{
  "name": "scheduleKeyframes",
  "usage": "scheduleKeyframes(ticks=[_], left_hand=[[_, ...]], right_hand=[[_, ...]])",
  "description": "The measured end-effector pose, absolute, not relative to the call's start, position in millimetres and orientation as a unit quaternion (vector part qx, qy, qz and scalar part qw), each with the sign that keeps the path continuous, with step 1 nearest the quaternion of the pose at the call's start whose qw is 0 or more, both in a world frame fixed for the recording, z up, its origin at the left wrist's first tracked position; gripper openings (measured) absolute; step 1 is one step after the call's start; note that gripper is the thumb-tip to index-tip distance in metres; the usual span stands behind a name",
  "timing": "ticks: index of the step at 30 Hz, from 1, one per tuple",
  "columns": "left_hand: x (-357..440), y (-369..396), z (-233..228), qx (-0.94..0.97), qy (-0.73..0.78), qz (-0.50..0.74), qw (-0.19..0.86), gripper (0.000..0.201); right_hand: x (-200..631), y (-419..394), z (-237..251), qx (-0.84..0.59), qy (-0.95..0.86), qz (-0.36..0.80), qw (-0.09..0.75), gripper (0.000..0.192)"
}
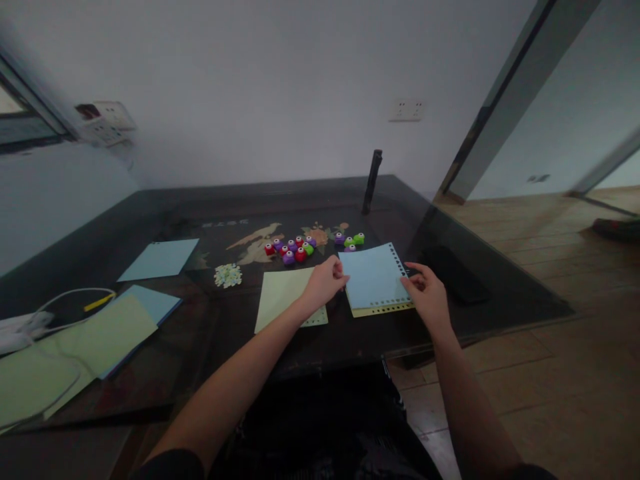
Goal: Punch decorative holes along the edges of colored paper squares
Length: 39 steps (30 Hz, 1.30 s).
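Note:
A light blue sheet [374,277] with punched holes along its right edge lies on top of a yellow sheet [383,309] on the dark table [150,373]. My left hand [325,281] pinches the blue sheet's left edge. My right hand [429,298] grips the stack at its right edge. A pale green sheet [281,297] with punched holes along its bottom lies just left, partly under my left wrist. Several small colourful paper punches [293,249] sit in a cluster behind the sheets, with a few more punches [350,240] to their right.
A pile of paper confetti [228,275] lies left of the green sheet. Another blue sheet [160,259] and a stack of green and blue sheets [100,337] are at the left, beside a white cable [60,303]. A dark upright post [373,181] stands at the back.

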<state>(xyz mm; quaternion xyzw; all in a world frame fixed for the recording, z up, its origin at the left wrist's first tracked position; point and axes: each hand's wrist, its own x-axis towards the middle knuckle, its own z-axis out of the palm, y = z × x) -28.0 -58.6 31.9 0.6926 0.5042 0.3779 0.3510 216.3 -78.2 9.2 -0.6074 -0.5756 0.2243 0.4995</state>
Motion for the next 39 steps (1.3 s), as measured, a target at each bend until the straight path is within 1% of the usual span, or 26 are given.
scheduleKeyframes(ticks=[5, 10, 19, 26, 31, 39], left_hand=[[-21, -62, 21, 0.741, 0.531, 0.314, 0.264, 0.017], [-19, -65, 17, 0.760, 0.546, 0.267, 0.230, 0.011], [-14, -71, 22, 0.797, 0.555, 0.179, 0.157, 0.005], [-14, -74, 22, 0.812, 0.545, 0.159, 0.135, 0.015], [-13, -74, 23, 0.816, 0.545, 0.148, 0.122, 0.017], [-12, -76, 28, 0.815, 0.553, 0.129, 0.117, 0.020]], right_hand=[[219, -87, 0, -0.641, -0.612, 0.150, 0.439, 0.035], [217, -85, -2, -0.661, -0.622, 0.123, 0.402, 0.033], [214, -85, 0, -0.677, -0.634, 0.101, 0.361, 0.029], [215, -84, -1, -0.685, -0.633, 0.095, 0.349, 0.027], [214, -84, -2, -0.693, -0.629, 0.095, 0.338, 0.024], [213, -84, -4, -0.676, -0.666, 0.025, 0.314, 0.020]])
